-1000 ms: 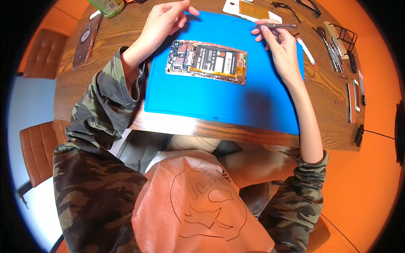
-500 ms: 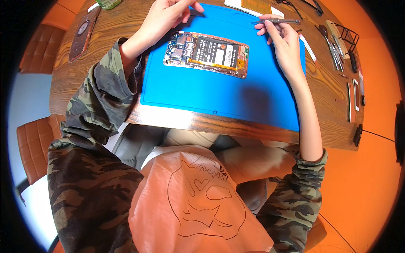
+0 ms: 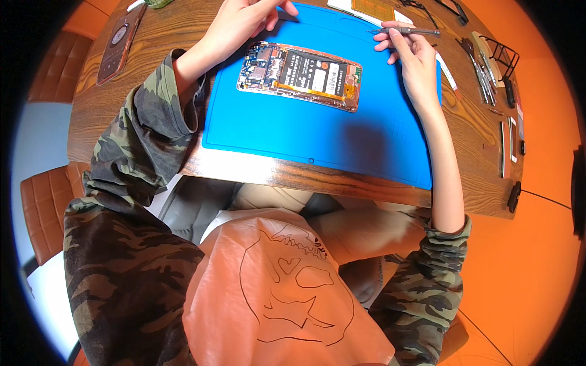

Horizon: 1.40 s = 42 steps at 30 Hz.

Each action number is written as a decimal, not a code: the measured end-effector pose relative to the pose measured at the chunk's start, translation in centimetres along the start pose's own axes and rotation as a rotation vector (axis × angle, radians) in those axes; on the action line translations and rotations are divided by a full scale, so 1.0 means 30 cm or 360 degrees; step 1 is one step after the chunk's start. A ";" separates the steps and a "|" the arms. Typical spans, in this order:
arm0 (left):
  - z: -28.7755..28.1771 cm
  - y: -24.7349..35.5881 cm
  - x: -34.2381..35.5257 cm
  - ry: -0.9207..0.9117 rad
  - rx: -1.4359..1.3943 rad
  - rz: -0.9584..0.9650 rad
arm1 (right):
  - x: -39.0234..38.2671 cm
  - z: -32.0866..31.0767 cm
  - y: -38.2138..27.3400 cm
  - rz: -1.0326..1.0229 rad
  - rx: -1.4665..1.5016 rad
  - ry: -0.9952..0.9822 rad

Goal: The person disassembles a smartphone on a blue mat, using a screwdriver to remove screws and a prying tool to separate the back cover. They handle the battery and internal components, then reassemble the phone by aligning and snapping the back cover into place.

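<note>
Toward the upper left of the wooden table, a phone in a reddish case lies near the left edge. Next comes the left hand, over the far left part of the blue mat; its fingers are bent, and I cannot tell whether they pinch anything. Right of it, the opened phone lies on the mat, its insides facing up. Its black battery bears white print, an orange-red round mark and a pale label with a barcode. A wide stretch of blue runs from the phone to the mat's near edge, close to the table's rim, and another to its right. Above the mat's far right part, the right hand grips a slim dark tool between thumb and fingers, thin tip pointing left. Farther right, small tools lie beside a black wire stand.
</note>
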State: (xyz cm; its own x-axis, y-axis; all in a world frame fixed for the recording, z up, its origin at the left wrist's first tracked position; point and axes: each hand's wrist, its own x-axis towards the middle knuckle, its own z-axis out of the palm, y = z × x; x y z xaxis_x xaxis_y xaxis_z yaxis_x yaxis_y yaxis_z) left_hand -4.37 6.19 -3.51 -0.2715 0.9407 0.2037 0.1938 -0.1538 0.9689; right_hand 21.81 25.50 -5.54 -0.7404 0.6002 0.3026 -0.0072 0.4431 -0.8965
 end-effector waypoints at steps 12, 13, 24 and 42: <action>0.001 0.010 -0.003 -0.0019 0.0030 0.0028 | -0.074 0.058 -0.165 -0.0079 0.0150 0.0089; 0.002 0.009 -0.004 -0.0018 0.0019 0.0033 | -0.102 0.079 -0.200 -0.0107 0.0154 0.0063; -0.001 0.000 0.000 0.0016 0.0039 0.0005 | -0.223 0.245 -0.307 -0.0131 0.0204 -0.0293; -0.007 -0.013 0.009 -0.0001 0.0066 0.0024 | -0.224 0.256 -0.287 -0.0081 0.0040 -0.0353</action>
State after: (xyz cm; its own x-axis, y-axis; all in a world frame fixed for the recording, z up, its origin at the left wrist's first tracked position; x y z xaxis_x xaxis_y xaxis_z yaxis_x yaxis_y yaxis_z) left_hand -4.72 6.44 -3.80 -0.2677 0.9384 0.2183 0.2366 -0.1556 0.9591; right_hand 21.68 12.54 -2.35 -0.8682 0.4153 0.2715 -0.0628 0.4507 -0.8905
